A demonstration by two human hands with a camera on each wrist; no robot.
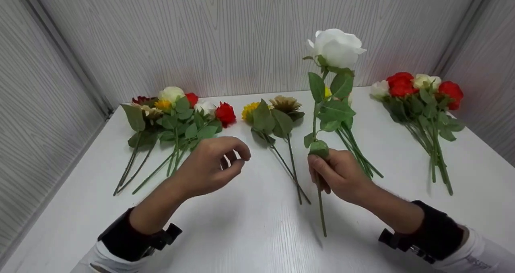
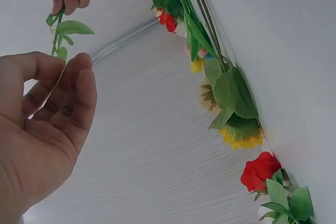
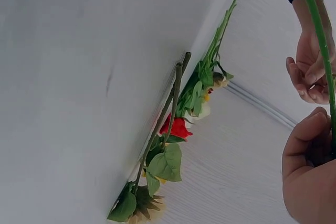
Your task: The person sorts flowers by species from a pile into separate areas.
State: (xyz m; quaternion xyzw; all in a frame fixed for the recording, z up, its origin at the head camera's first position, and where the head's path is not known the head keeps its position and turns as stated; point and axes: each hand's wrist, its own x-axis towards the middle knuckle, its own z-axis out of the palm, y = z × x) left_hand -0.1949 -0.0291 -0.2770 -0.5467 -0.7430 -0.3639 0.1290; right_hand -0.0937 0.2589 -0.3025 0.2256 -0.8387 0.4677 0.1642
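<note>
A white rose (image 1: pixel 337 49) with a leafy green stem stands upright above the table. My right hand (image 1: pixel 340 174) pinches its stem below the leaves, and the stem's cut end points down toward the table. In the right wrist view, the green stem (image 3: pixel 317 30) rises out of the right hand (image 3: pixel 310 161). To the left, my left hand (image 1: pixel 213 166) hovers over the table with fingers loosely bent and nothing in them. The left wrist view shows that left hand (image 2: pixel 47 124) palm up close, apart from the rose stem.
On the white table (image 1: pixel 249 232) lie several flower groups: a mixed bunch (image 1: pixel 177 120) at left, a yellow sunflower (image 1: pixel 252 111) and a beige flower (image 1: pixel 285 104) in the middle, green stems (image 1: pixel 356 148) behind the right hand, and red roses (image 1: pixel 402 84) at right. Panels (image 1: pixel 241 35) enclose the table.
</note>
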